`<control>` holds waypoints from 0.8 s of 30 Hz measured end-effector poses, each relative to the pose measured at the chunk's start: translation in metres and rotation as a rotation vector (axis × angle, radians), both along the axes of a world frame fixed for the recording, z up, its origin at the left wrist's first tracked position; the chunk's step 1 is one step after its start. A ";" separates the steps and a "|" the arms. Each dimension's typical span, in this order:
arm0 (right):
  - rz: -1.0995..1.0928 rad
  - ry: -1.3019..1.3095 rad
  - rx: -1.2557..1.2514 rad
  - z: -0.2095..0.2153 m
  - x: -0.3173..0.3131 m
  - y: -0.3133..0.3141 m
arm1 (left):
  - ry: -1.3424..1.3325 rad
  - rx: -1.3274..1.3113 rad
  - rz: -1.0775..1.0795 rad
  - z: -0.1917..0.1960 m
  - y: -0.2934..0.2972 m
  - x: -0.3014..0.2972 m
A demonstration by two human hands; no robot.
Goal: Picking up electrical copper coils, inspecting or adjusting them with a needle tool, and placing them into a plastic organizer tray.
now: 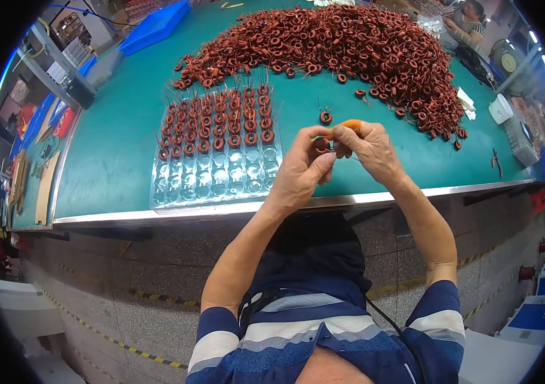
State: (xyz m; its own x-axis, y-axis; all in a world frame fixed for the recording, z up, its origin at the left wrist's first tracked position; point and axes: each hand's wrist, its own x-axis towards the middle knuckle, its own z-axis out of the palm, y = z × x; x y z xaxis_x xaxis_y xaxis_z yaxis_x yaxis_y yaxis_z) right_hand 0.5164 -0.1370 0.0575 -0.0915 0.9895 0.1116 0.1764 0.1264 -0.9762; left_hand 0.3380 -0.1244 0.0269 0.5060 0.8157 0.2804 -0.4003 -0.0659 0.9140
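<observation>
Over the green table's near edge, both my hands come together around a small copper-wound toroid coil (321,146), mostly covered by fingers. My left hand (303,163) pinches its body between thumb and fingers. The fingers of my right hand (365,146) are pressed together at the coil's wire leads; an orange cover sits on one finger. Just beyond them a single coil (325,117) lies on the table with its leads sticking up. To the left is a clear plastic tray (215,201), its far rows filled with upright coils (219,121) and its near pockets bare.
A big heap of loose coils (330,45) spreads across the back and right of the table (112,153). Pliers (496,163) lie at the right, near a white cup (500,109). A blue tray (154,27) is at the far left. Another person (466,22) sits at far right.
</observation>
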 end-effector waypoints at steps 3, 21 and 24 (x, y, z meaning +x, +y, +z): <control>-0.108 -0.182 0.148 0.003 -0.009 -0.006 | 0.250 0.254 0.183 0.009 -0.009 -0.004; -0.277 -0.140 0.322 0.024 -0.036 -0.058 | -0.011 0.031 -0.088 0.020 -0.017 -0.029; -0.229 0.054 0.183 0.006 -0.034 -0.050 | -0.166 -0.093 -0.145 0.018 -0.023 -0.030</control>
State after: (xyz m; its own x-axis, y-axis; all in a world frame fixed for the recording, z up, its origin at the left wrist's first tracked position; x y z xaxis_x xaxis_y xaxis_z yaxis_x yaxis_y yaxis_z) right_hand 0.4822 -0.1867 0.0635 0.1429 0.9467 0.2887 0.1694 0.2640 -0.9495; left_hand 0.3084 -0.1478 0.0448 0.5731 0.7638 0.2969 -0.5449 0.0845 0.8342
